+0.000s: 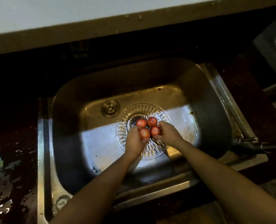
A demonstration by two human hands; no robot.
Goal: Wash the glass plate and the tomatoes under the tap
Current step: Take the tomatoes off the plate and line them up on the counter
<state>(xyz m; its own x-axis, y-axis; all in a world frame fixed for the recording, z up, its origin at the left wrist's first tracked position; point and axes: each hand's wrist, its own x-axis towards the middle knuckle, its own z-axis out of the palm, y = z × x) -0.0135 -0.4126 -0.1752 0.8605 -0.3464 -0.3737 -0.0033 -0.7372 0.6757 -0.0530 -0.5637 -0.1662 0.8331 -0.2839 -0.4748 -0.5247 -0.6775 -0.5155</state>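
Tomato step in hand: four smooth, round red tomatoes (144, 133) bunched at frame centre, gripped between left hand (134, 141) and right hand (168, 133), fingers (134, 130) curled round them. Directly beneath, ribbed clear glass plate (143, 107) lying flat in the steel sink (214, 97). Next, likely: shifting rightward to the tap (247, 143); no stream visible.

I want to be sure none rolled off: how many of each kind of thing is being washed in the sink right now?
tomatoes: 4
glass plate: 1
total: 5
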